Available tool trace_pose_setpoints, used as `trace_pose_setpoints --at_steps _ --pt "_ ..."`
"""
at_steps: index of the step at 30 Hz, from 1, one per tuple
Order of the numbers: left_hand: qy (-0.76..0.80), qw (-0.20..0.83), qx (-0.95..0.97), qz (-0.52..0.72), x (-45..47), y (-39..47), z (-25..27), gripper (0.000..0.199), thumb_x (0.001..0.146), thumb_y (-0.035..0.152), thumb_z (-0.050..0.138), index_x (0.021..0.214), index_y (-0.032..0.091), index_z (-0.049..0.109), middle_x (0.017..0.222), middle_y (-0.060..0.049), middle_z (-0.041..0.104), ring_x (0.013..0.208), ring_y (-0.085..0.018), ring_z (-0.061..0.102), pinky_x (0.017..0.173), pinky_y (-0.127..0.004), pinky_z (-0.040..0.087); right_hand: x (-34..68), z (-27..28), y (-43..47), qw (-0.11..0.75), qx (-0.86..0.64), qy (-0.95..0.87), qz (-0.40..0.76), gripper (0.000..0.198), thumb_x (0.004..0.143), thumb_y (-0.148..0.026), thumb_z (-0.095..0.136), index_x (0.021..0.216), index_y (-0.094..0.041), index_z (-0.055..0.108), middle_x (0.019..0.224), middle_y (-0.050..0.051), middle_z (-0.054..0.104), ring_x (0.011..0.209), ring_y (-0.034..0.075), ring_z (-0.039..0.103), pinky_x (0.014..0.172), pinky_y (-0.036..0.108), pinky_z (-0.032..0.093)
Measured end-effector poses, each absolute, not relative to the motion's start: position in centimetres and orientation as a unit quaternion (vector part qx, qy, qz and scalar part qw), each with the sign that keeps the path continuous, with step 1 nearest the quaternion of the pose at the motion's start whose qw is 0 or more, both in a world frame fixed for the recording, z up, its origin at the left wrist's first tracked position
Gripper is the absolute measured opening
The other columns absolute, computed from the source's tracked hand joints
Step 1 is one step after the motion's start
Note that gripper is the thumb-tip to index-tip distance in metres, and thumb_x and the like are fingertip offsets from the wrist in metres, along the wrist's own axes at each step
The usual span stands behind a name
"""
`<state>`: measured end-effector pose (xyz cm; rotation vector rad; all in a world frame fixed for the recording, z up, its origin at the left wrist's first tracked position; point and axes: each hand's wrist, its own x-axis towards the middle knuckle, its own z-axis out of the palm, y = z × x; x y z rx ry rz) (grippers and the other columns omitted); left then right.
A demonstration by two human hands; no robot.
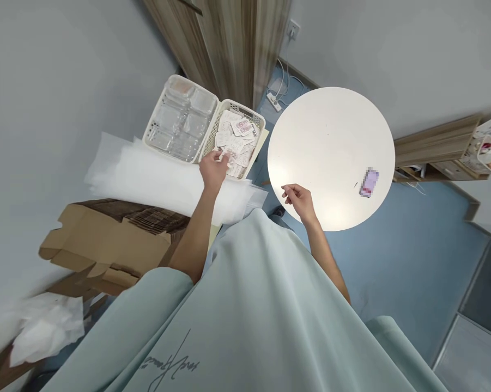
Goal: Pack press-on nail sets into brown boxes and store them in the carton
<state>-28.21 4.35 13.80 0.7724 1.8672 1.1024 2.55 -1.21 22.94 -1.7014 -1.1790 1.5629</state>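
At the front edge of a white perforated basket [210, 142], my left hand [213, 173] has its fingertips pinched at a printed paper card. Loose printed cards [235, 142] fill that basket in a heap, some white and one with pink print. Where the pinched card begins and the heap ends is hard to make out. My right hand [301, 202] hovers over the near left rim of a round white table [331, 130]. Its fingers are loosely bent and apart, with nothing visible in them.
Left of the cards stands a white basket of clear plastic boxes [183, 117]. Translucent white sheets [147, 171] and flattened brown cardboard boxes [106, 237] lie nearer. A blurred purple item [369, 182] rests on the table. A power strip [273, 102] with cables is on the blue floor.
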Motion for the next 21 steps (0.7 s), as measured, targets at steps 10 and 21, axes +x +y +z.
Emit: trace_pose_setpoints --at_steps 10,21 --pt "0.589 0.617 0.245 0.459 -14.3 -3.0 23.3 0.057 0.089 0.072 0.092 0.107 0.018 0.082 0.108 -0.011 0.085 0.104 -0.029 0.085 0.107 -0.054 0.072 6.2 23.0 2.1 0.326 -0.547 -0.454 0.623 0.064 0.084 -0.086 0.085 0.099 -0.025 0.077 0.087 0.001 0.076 0.072 0.016 0.065 0.072 0.032 0.060" --pt "0.593 0.621 0.271 0.435 -7.7 -3.5 24.8 0.055 0.091 0.075 0.089 0.102 0.022 0.079 0.099 -0.007 0.084 0.094 -0.026 0.084 0.098 -0.046 0.073 12.8 25.3 1.2 0.368 -0.532 -0.450 0.616 0.050 0.091 -0.073 0.086 0.089 -0.025 0.073 0.077 -0.002 0.068 0.068 0.014 0.062 0.069 0.030 0.058"
